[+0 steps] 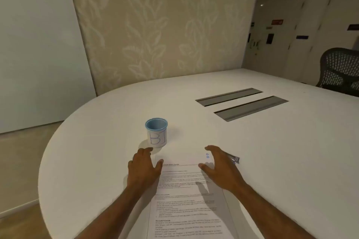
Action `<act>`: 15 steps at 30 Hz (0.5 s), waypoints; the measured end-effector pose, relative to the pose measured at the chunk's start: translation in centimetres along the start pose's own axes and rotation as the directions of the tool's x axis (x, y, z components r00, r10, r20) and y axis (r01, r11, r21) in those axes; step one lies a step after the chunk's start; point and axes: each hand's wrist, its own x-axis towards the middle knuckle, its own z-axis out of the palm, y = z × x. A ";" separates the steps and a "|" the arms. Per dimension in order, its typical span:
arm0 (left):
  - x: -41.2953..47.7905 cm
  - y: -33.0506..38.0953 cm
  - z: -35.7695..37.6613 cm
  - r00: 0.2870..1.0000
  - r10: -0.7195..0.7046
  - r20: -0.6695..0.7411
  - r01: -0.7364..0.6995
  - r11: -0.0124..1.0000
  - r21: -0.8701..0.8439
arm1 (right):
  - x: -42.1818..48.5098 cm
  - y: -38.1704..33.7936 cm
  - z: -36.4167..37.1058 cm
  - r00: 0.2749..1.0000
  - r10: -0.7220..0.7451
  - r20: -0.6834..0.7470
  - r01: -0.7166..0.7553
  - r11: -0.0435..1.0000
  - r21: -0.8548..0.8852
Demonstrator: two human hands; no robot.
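Start at the left: the surface (64,161) curves away there in a rounded rim. The bare stretch between that rim and your left hand (143,168) gives you room to slide outward without anything going over.

Just beyond that hand stands the blue cup (156,134), upright, with a hand-lettered paper label. Your fingertips are near its base but apart from it, so mind it if you push paper forward.

Your left hand lies flat, fingers (145,151) straight and close together, with the thumb resting on the top left corner of the printed sheet (186,202). It grips nothing. The sheet lies flat on the surface right in front of you, running from between your hands toward your body, its near end out of the frame.

To handle it well, I'd pin that corner lightly with the left thumb. Then bring the right fingers down on the opposite edge, so the page moves square instead of pivoting or creasing.

Your right hand (219,170) is open too, fingers spread and relaxed over the sheet's top right corner, holding nothing. Its shadow on the page suggests it hovers, though I cannot tell whether any fingertip touches.

Just beside it on the right lies a small silvery pen-like object (233,158), partly hidden by the hand; a sweep to the right would knock it. Farther right and back, two recessed cable slots (250,108) break the surface, well apart from the sheet. A mesh chair (342,70) stands past the far edge.
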 end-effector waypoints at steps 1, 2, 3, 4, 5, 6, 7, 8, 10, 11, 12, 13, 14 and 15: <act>0.1 -0.2 0.1 0.999 -0.017 0.035 0.016 1.000 0.024 | -0.3 0.1 0.3 1.000 0.024 0.015 -0.024 1.000 0.002; 0.1 -0.2 0.1 0.998 -0.033 0.050 0.030 0.997 0.068 | -0.5 0.2 0.5 0.999 0.041 0.031 -0.041 0.999 0.005; 0.1 -0.4 0.3 0.996 -0.049 0.073 0.040 0.993 0.114 | -1.0 0.3 0.8 0.997 0.060 0.057 -0.060 0.998 0.004; 0.0 -0.5 0.2 0.992 -0.074 0.099 0.059 0.987 0.148 | -1.4 0.5 1.1 0.992 0.081 0.095 -0.082 0.997 0.002; 0.0 -0.4 0.3 0.990 -0.088 0.114 0.065 0.980 0.188 | -1.6 0.7 1.4 0.989 0.095 0.117 -0.096 0.995 0.002; -0.1 -0.4 0.4 0.988 -0.091 0.122 0.062 0.973 0.223 | -1.8 0.8 1.7 0.988 0.096 0.123 -0.097 0.995 0.004; -0.2 -0.4 0.5 0.988 -0.093 0.124 0.060 0.966 0.251 | -2.0 0.9 1.9 0.987 0.100 0.127 -0.101 0.995 0.004; -0.3 -0.3 0.4 0.988 -0.089 0.126 0.053 0.963 0.263 | -2.1 1.1 2.1 0.986 0.100 0.131 -0.102 0.995 0.008; -0.5 -0.3 0.6 0.988 -0.080 0.130 0.041 0.961 0.275 | -2.4 1.4 2.5 0.983 0.113 0.146 -0.116 0.993 0.010; -0.7 -0.2 0.7 0.988 -0.078 0.130 0.040 0.961 0.274 | -2.5 1.6 2.7 0.981 0.120 0.154 -0.123 0.992 0.011; -0.8 -0.1 0.8 0.989 -0.075 0.124 0.039 0.962 0.271 | -2.6 1.8 2.9 0.981 0.116 0.153 -0.119 0.993 0.011; -0.9 0.0 0.9 0.989 -0.082 0.121 0.047 0.963 0.265 | -2.6 1.8 3.0 0.982 0.115 0.152 -0.117 0.993 0.006; -0.9 0.1 1.0 0.989 -0.087 0.115 0.055 0.965 0.255 | -2.7 1.9 3.2 0.983 0.112 0.147 -0.113 0.994 -0.003; -0.9 0.2 1.1 0.989 -0.093 0.113 0.063 0.968 0.242 | -2.7 1.9 3.3 0.984 0.111 0.140 -0.111 0.994 -0.009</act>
